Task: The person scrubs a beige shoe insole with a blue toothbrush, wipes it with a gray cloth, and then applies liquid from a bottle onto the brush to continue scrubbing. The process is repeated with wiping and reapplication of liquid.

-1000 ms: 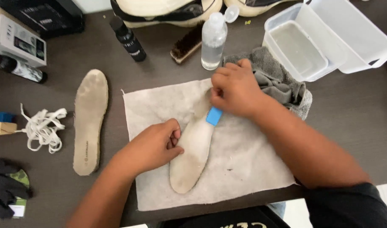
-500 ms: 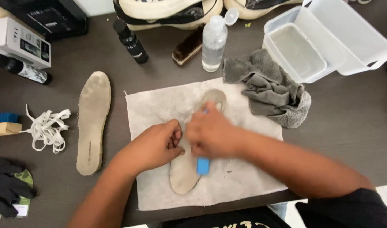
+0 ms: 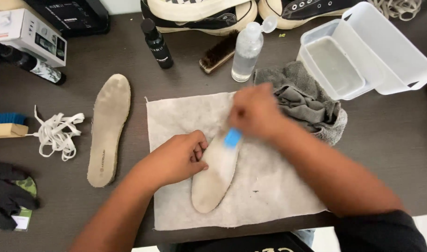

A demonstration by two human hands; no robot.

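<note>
Right hand (image 3: 255, 112) has gone back up the insole (image 3: 216, 175) since half a second ago: it was low over the middle then, now it sits at the far end, motion-blurred. It's closed around a blue brush handle (image 3: 232, 138); I see only the blue end sticking out below the fist, bristles hidden. Left hand (image 3: 176, 158) hasn't shifted: fingers curled, pressing down on the left edge of the same insole, holding nothing else.

I'm taking the white cloth (image 3: 269, 196) as reference. That insole lies on it, slightly tilted, heel end toward me. Count, as I see it:
- Insoles: 2. Second insole (image 3: 108, 128) lies on the bare desk (image 3: 386, 154) left of the cloth, clear of it.
- Bottles: 2 behind the cloth: one black bottle (image 3: 156, 43), one clear bottle (image 3: 245, 51) with its flip cap open.
- Brushes besides the held one: 2: brown-bristled brush (image 3: 218, 52) behind the cloth, between the two bottles; blue-bristled brush (image 3: 6, 125) far left at the frame edge.
- Shoes: 2, along the far desk edge, partly cut off.
- Clear plastic tubs (image 3: 344, 60): 2, nested at an angle, behind and right of the cloth.
- Grey towel (image 3: 306, 100): 1, bunched, touching the cloth's far right corner.
- White laces (image 3: 57, 133): 1 bundle, left of the second insole.
- Black glove (image 3: 8, 193): 1 heap, far left, near me.
</note>
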